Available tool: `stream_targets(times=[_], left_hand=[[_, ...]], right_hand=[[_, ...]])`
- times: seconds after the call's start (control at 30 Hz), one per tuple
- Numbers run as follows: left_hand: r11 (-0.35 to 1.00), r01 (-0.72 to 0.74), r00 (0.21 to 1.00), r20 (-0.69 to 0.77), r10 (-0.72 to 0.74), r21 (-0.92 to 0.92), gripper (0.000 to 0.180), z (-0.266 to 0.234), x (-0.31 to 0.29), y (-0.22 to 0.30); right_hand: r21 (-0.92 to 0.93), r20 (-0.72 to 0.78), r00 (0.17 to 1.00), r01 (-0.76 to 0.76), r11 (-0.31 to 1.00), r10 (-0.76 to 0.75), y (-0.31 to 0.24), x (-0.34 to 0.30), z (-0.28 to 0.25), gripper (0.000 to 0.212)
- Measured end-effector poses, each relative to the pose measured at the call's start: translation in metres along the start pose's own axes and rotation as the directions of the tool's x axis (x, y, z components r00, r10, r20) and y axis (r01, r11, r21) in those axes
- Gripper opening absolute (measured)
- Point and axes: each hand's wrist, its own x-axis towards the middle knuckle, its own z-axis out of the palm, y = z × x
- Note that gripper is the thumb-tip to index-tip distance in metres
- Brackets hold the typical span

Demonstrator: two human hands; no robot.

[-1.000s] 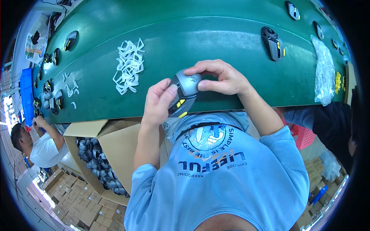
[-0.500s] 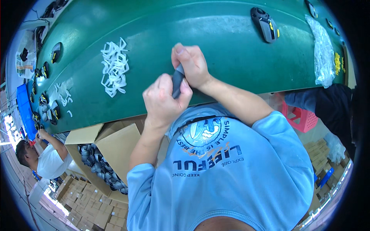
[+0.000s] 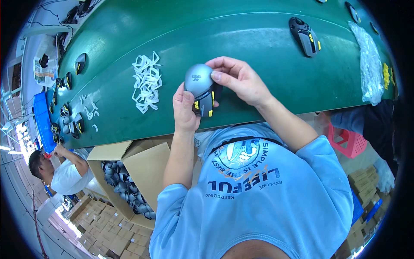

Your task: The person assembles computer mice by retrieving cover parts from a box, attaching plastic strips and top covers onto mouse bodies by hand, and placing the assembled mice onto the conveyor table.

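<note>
A computer mouse (image 3: 200,82) with a smooth grey domed shell and black and yellow buttons is held between my hands above the table. My left hand (image 3: 184,110) is closed round its left and lower side, thumb on the edge near the yellow pieces. With thumb and fingertips, my right hand (image 3: 241,82) grips the shell's upper right edge. The mouse's underside is hidden. To the left of my hands lies a heap of white, bent plastic strips (image 3: 147,84). Another black and grey mouse (image 3: 307,39) with yellow parts rests on the table at the right.
A green work table (image 3: 241,39) spreads ahead. An open carton (image 3: 144,170) of grey shells stands at its near left edge. Farther left are more mice (image 3: 80,64) and a co-worker (image 3: 67,175). Clear plastic bag (image 3: 365,64), yellow pieces (image 3: 386,75) and pink stool (image 3: 345,140) are at right.
My hands have turned the mouse so its domed shell and yellow buttons now show. The right hand has opened out from a fist-like grip and shifted right. The whole view has shifted slightly.
</note>
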Motion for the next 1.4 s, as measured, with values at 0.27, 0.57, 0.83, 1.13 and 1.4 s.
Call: stream_targets(times=[0.27,0.57,0.83,1.13,1.4], left_hand=[[0.959,-0.116,0.993,0.015,0.116,0.259,0.06,-0.017,0.001,0.008],[0.506,-0.276,0.958,0.192,0.212,0.817,0.052,-0.011,0.013,0.039],[0.269,-0.379,0.918,0.324,0.227,0.886,0.054,-0.012,0.022,0.043],[0.239,-0.3,0.922,0.216,0.32,0.924,0.058,0.0,0.017,0.032],[0.14,-0.283,0.912,0.22,0.347,0.949,0.063,-0.002,0.014,0.024]], right_hand=[[-0.064,0.1,0.994,0.04,0.997,-0.033,-0.002,0.004,-0.005,0.016],[-0.304,0.164,0.984,0.122,0.945,-0.074,-0.003,0.003,-0.012,0.033],[-0.532,0.1,0.969,0.244,0.811,-0.226,0.003,0.006,-0.003,0.051],[-0.74,0.216,0.906,0.395,0.544,-0.363,0.001,0.004,-0.014,0.045],[-0.763,0.137,0.965,0.248,0.597,-0.224,0.001,0.001,-0.016,0.062]])
